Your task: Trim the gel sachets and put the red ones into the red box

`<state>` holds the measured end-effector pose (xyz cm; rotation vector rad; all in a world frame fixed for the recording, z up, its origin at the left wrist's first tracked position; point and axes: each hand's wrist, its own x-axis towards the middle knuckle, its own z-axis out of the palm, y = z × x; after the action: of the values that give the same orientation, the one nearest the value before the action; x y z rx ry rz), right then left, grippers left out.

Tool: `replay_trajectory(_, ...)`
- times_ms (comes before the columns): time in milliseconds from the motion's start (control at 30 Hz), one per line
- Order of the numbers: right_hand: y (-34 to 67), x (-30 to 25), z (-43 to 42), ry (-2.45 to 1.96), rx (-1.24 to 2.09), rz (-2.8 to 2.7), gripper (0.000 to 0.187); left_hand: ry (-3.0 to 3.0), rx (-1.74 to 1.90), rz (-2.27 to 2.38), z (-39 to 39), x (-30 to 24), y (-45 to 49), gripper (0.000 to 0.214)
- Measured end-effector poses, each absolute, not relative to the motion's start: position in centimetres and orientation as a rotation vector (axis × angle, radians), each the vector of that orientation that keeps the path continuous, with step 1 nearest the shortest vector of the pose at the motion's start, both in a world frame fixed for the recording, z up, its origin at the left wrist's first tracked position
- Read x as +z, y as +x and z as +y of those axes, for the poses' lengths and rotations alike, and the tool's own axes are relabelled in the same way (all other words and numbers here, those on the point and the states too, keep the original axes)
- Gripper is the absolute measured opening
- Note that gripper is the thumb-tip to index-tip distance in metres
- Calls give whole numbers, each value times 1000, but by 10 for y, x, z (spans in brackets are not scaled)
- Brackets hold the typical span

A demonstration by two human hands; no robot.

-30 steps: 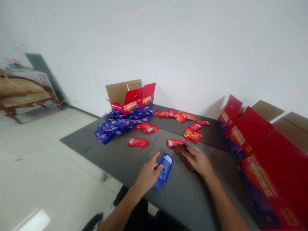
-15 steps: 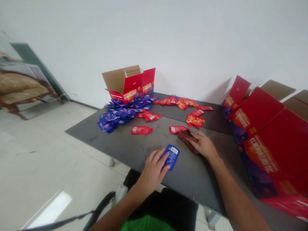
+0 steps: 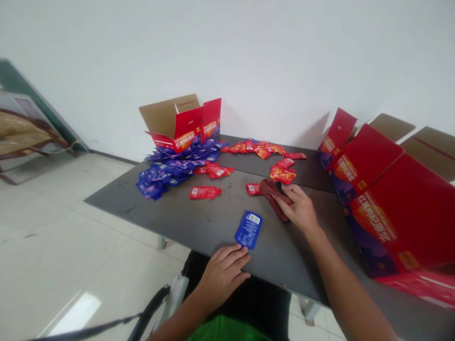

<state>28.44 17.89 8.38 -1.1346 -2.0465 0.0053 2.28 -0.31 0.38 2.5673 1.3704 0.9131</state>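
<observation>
You've got a blue pouch (image 3: 249, 230) lying flat, barcoded end away from you and angled slightly right, plus a folded, dark-edged brown cloth (image 3: 273, 196) farther right, hiding part of a red pouch (image 3: 253, 189).

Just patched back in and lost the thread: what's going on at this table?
At a dark table, the person's right hand holds a bunched brown cloth, which partly hides a red pouch. The left hand rests at the near end of a blue pouch lying flat by the table's front edge. A second red pouch lies farther left. A heap of blue pouches sits before an open carton. More cartons stand at the right.
</observation>
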Motion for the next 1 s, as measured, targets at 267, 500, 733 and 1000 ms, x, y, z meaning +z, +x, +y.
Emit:
replay_trajectory(267,215,61,114,-799,167,-2550,31,2529,926,1370,-3,2,24,37)
replay_trajectory(500,238,58,182,-1128,-2,-2464,34,2492,863,1331,-1,9,23,34)
replay_trajectory(733,215,78,124,-933,61,-2514,34,2467,882,1279,2,9,20,32)
replay_trajectory(1000,224,50,165,-1044,90,-2524,35,2453,905,1251,3,6,19,31)
